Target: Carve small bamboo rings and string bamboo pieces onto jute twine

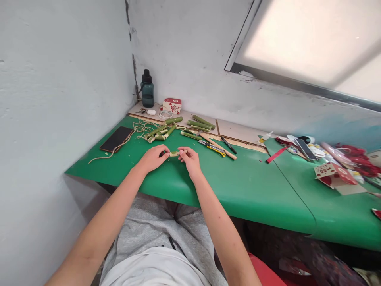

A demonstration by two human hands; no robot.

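Between my two hands, just above the green tabletop, is a short piece of green bamboo. My left hand pinches its left end between thumb and fingers. At the other end my right hand has its fingertips closed on the bamboo, where a pale narrow part shows. Beyond the hands lie several cut bamboo pieces, short and long. A yellow utility knife rests right of them, close to a wooden stick and a black marker.
A phone lies at the left with loose twine across it. At the back stand a dark water bottle and a small red-and-white box. Craft materials, another phone and an opened box crowd the right side.
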